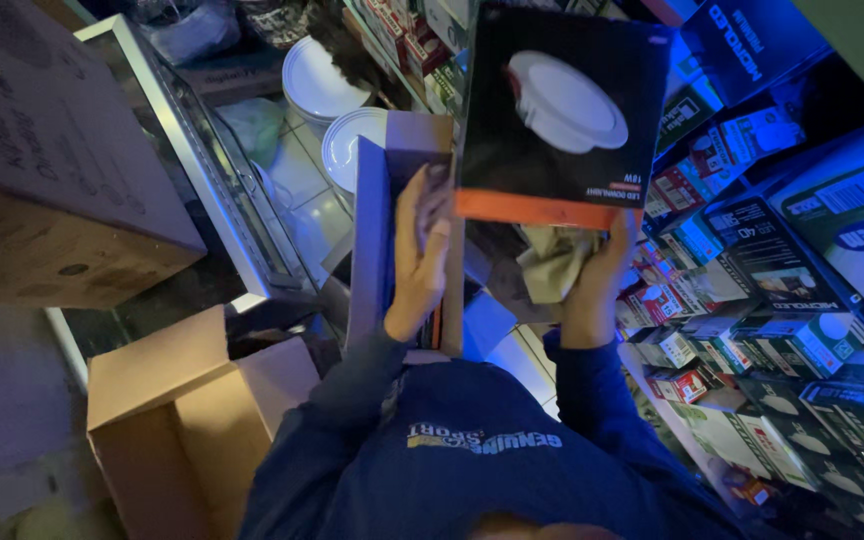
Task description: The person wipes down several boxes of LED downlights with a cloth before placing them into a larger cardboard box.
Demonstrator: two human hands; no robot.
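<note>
Left hand (420, 250) clamps a stack of boxes (392, 215) upright; right hand (592, 275), fingers curled round a cloth (552, 262), props 1 black box (557, 110). Thin grip: it could slide onto the plates (317, 75).

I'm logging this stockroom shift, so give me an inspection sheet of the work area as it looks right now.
Surface: tiled floor, partly covered.
Job's things: black downlight box with orange strip, raised; stack of flat boxes; crumpled cloth.
Clutter: open cardboard box; large cardboard carton; white plates.
Grippers: left hand on the stack; right hand holds cloth under the downlight box.
Cables: nothing seen.
Surroundings: shelves of boxed lamps; metal-framed glass panel.
</note>
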